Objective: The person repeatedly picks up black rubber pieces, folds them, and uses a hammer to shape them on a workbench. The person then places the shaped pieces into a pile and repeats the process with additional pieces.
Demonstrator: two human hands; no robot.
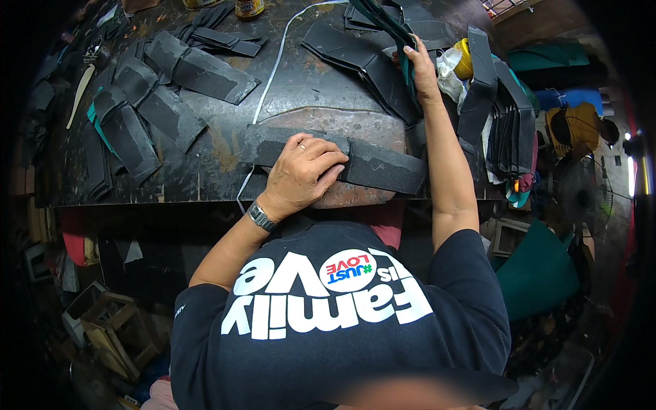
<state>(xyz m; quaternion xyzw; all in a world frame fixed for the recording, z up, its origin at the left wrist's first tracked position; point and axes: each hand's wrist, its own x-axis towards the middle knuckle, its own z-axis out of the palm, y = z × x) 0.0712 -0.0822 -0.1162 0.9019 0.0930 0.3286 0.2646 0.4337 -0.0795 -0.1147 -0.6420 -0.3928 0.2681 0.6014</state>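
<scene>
Curled over the middle of a black foam-like strip, my left hand presses it against a worn brown board. The strip lies crosswise, with a seam near its middle and a rougher grey patch at its left part. My right hand reaches far forward and grips a long dark green and black strip, thumb on the near face. Its lower end hangs beside a pile of folded black pieces. The right fingers are partly hidden behind the strip.
Overlapping black pieces cover the table's left side. A white cord crosses the tabletop. At right are a yellow roll, white plastic and stacked black pieces. A jar stands at the back. Another person is far right.
</scene>
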